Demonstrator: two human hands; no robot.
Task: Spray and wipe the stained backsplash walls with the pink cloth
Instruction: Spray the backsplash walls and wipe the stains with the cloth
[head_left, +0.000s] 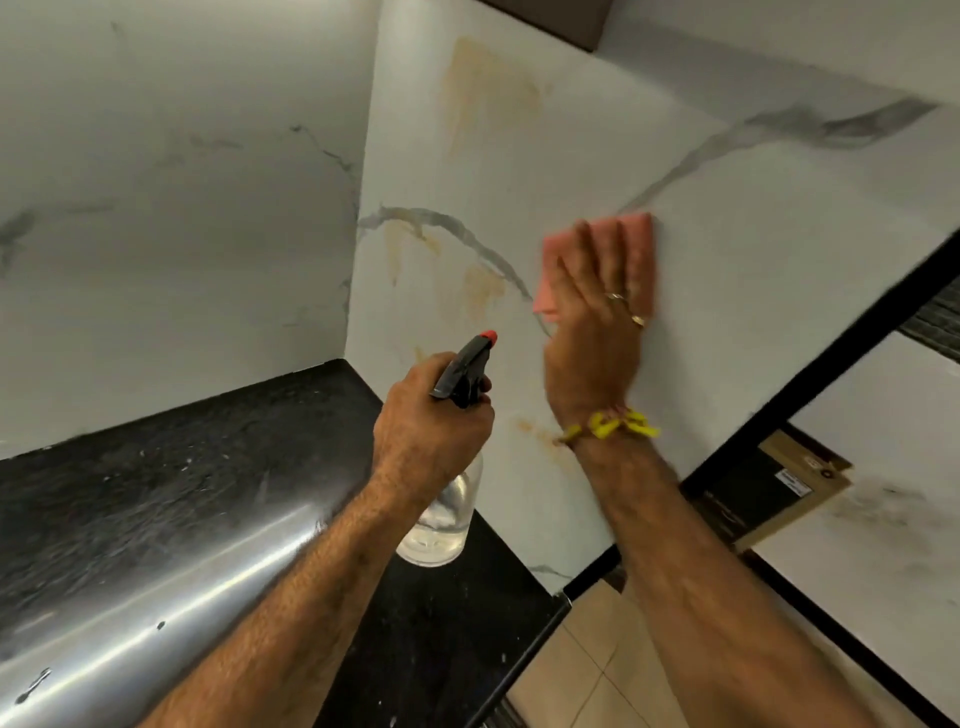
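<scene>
We press the soft pink cloth (597, 260) flat-palmed with our right hand (592, 332), fingers spread toward twelve o'clock, on glossy veined marble backsplash (727, 291); our left hand (431, 421) fist-grips the clear spray bottle (441, 519).

A black speckled countertop (182, 467) runs into the marble corner. A shiny steel surface (156, 597) crosses its near side.

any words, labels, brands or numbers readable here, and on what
No text can be read.
Cardboard box leaning at the lower right: a white sticker with dark print, too small and blurred to read; faint marks on its dark face, also unreadable.
Spray bottle in the left hand: no label visible.
Pink cloth under the right hand: no print visible.
</scene>
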